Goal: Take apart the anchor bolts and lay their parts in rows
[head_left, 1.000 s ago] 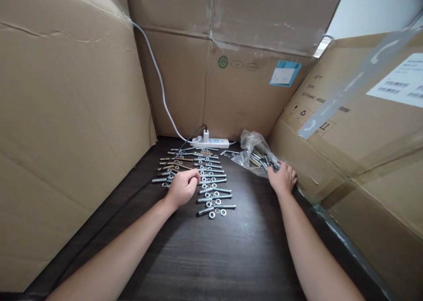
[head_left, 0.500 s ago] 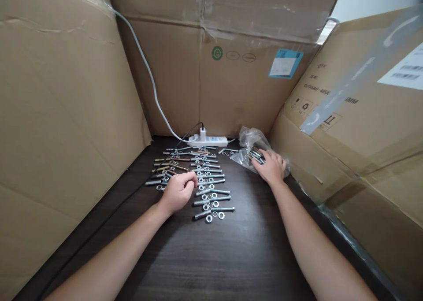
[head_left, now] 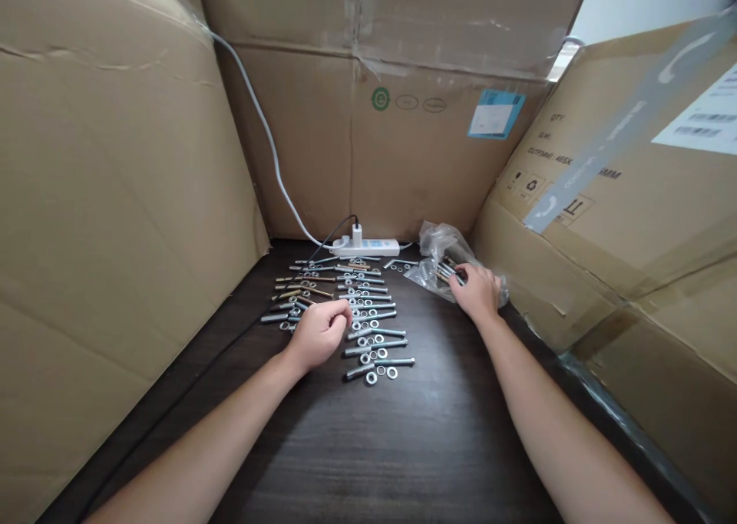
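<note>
Two hands on the dark wood tabletop (head_left: 403, 447), so work them apart: keep your left hand (head_left: 318, 334) where it rests, loosely curled at the near left of the laid-out rows of bolts and washers (head_left: 357, 309), and don't sweep it sideways or you'll likely scatter the sets. Whether it holds a small part I cannot tell. Your right hand (head_left: 477, 292) lies on the clear plastic bag (head_left: 441, 259) of loose bolts, fingers at its opening, apparently picking; a firm hold on any one piece isn't visible. Pinch a single bolt by its shank and lift it straight out so the bag doesn't drag. Bag: crumpled, transparent, silver and brass-toned hardware inside, against the right cardboard box (head_left: 604, 202). Farther back, white power strip (head_left: 368, 246) at the rear box.
</note>
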Available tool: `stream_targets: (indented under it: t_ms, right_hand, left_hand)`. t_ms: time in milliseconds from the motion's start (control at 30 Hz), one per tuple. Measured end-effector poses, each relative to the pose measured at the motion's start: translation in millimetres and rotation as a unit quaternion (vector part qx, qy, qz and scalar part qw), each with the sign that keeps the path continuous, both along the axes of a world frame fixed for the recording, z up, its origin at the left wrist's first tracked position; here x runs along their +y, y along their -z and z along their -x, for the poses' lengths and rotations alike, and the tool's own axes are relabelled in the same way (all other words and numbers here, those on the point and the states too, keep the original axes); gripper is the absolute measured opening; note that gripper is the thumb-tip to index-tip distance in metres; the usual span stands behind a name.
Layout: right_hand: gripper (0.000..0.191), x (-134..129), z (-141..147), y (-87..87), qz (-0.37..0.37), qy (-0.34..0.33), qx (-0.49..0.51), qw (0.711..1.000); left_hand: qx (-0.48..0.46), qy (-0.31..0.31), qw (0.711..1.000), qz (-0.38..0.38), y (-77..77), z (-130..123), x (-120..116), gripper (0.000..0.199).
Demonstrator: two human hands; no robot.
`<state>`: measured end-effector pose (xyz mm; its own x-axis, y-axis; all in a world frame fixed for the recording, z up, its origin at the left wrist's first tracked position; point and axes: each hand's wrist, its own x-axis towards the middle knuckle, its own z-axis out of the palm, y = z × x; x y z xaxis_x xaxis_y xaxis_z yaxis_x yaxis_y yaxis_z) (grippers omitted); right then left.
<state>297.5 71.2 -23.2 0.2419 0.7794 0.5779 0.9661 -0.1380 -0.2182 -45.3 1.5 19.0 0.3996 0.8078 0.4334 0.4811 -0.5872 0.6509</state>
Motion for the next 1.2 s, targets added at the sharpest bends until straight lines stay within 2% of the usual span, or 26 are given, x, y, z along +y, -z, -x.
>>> stream_targets:
  t_ms: [333, 600, 900, 1200]
  right_hand:
    - [0.019, 1.1, -8.5, 0.6, -0.061, -0.021, 0.069, 0.996]
    - [0.008, 4.0, -21.5, 5.6, -0.054, -0.055, 0.078, 0.994]
    - [0.006, 1.7, -11.7, 1.5, -0.047, -0.093, 0.073, 0.992]
    - [0.008, -8.6, 7.3, -10.8, -0.116, -0.133, 0.045, 0.983]
  left_hand:
    - [0.018, 0.024, 0.999, 0.016, 4.6, -0.7, 1.3, 0.02]
    - [0.031, 0.029, 0.999, 0.024, 5.4, -1.7, 2.7, 0.02]
    - [0.032, 0.029, 0.998, 0.036, 4.4, -1.1, 1.9, 0.021]
    - [0.027, 0.017, 0.998, 0.047, 7.2, -3.1, -2.7, 0.019]
